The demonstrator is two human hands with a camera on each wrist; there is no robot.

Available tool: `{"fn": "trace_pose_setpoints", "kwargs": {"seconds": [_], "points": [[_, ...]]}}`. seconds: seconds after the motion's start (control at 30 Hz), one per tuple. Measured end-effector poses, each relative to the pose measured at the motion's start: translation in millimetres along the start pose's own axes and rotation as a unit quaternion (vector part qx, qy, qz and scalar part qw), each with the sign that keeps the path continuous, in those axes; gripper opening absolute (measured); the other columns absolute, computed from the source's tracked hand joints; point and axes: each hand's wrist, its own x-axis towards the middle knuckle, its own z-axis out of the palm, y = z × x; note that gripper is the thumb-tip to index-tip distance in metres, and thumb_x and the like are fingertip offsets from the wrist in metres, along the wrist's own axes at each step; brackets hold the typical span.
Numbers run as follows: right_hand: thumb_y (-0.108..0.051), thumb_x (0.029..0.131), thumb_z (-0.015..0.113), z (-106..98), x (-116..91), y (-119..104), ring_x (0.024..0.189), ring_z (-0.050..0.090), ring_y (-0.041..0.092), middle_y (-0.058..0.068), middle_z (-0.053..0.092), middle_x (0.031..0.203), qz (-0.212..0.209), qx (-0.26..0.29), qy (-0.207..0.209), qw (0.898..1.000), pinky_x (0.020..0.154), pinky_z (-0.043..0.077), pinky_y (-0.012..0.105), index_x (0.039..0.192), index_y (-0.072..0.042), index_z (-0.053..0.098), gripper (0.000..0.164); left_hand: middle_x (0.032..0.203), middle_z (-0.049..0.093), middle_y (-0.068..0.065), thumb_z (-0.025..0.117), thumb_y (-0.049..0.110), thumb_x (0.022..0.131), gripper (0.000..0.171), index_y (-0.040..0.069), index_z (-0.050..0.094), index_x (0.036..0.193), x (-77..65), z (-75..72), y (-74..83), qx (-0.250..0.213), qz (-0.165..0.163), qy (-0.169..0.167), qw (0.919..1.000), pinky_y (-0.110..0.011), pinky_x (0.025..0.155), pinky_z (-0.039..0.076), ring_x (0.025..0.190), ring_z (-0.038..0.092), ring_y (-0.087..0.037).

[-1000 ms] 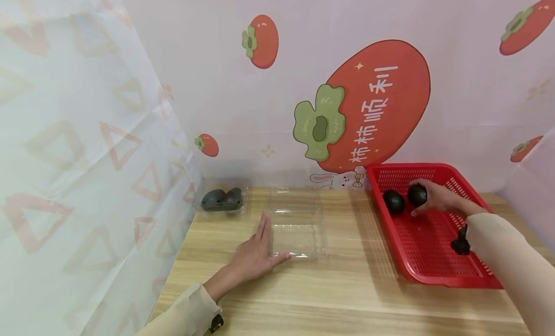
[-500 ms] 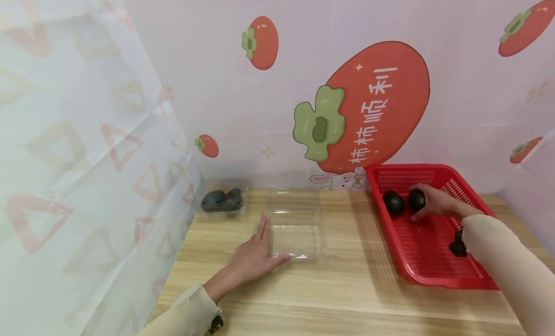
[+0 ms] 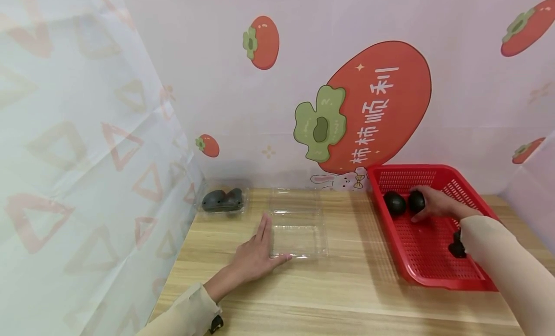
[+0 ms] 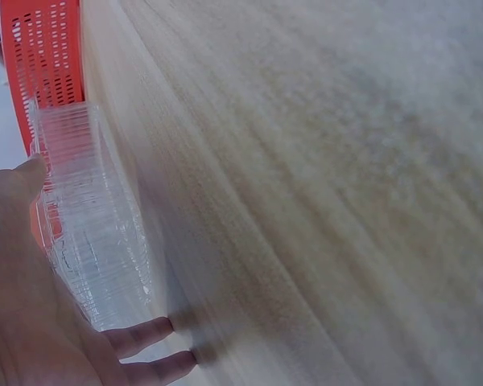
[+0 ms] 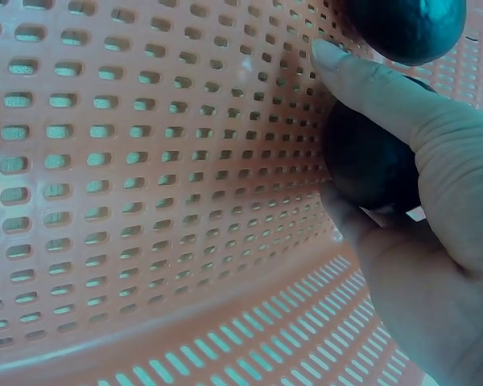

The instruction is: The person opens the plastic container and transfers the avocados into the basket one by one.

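Inside the red basket, my right hand grips a dark, rounded avocado-like fruit. The right wrist view shows thumb and fingers curled round this fruit, low by the basket's perforated floor. A second dark fruit lies just left of it. My left hand is spread flat along the left side of a clear plastic clamshell box, whose lid lies open toward the wall. Its thumb is at the box's front edge. In the left wrist view, the fingertips reach the tabletop.
A closed clear box with dark fruit inside stands at the back left of the wooden table. Behind is a wall sheet printed with persimmons, and a white patterned sheet hangs along the left.
My right hand has settled slightly lower and to the left in the basket with the dark fruit in its grip. The left hand and the open box have stayed in place.
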Motion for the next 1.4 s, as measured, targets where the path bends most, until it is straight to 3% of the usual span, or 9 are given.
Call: {"fn": "trace_pose_setpoints", "kwargs": {"seconds": [0.63, 0.87, 1.1, 1.27, 1.4], "points": [[-0.019, 0.077, 0.096, -2, -1, -3, 0.125, 0.050, 0.059, 0.039, 0.054, 0.136, -0.020, -0.014, -0.004, 1.000, 0.103, 0.040, 0.078, 0.147, 0.019, 0.040, 0.097, 0.178, 0.000, -0.018, 0.057, 0.078, 0.095, 0.120, 0.001, 0.002, 0.169, -0.4, -0.1, 1.0, 0.001, 0.002, -0.005, 1.0000, -0.055, 0.087, 0.058, 0.147, 0.046, -0.041], [-0.025, 0.079, 0.095, -5, -8, -5, 0.127, 0.049, 0.060, 0.039, 0.054, 0.139, -0.017, -0.020, -0.012, 1.000, 0.100, 0.043, 0.078, 0.149, 0.017, 0.040, 0.099, 0.177, 0.002, -0.019, 0.059, 0.076, 0.095, 0.119, -0.001, 0.004, 0.169, 0.5, -1.6, 2.2, 0.000, 0.001, -0.010, 0.9999, -0.050, 0.076, 0.059, 0.143, 0.051, -0.042], [-0.037, 0.086, 0.089, -9, -11, -8, 0.127, 0.051, 0.058, 0.039, 0.052, 0.143, 0.009, -0.009, -0.009, 1.000, 0.099, 0.048, 0.073, 0.155, 0.014, 0.035, 0.102, 0.177, 0.000, -0.019, 0.057, 0.077, 0.095, 0.120, -0.001, 0.003, 0.169, 0.7, -3.0, 2.5, 0.003, 0.001, -0.019, 0.9998, -0.050, 0.077, 0.059, 0.146, 0.047, -0.041], [-0.036, 0.094, 0.081, -16, -13, -17, 0.128, 0.049, 0.059, 0.043, 0.050, 0.143, 0.017, -0.029, 0.008, 0.999, 0.102, 0.043, 0.076, 0.154, 0.018, 0.033, 0.094, 0.178, -0.001, -0.018, 0.056, 0.078, 0.095, 0.120, 0.000, 0.002, 0.169, 0.3, -6.3, 2.8, 0.007, 0.003, -0.024, 0.9997, -0.046, 0.071, 0.058, 0.144, 0.050, -0.041], [-0.036, 0.098, 0.076, -16, -13, -23, 0.128, 0.049, 0.059, 0.041, 0.053, 0.141, 0.008, -0.050, 0.030, 0.998, 0.102, 0.041, 0.077, 0.152, 0.015, 0.039, 0.083, 0.178, -0.001, -0.017, 0.059, 0.075, 0.096, 0.120, 0.000, 0.002, 0.169, 0.4, -7.6, 2.7, 0.004, 0.000, -0.023, 0.9997, -0.049, 0.073, 0.058, 0.144, 0.050, -0.042]]}}
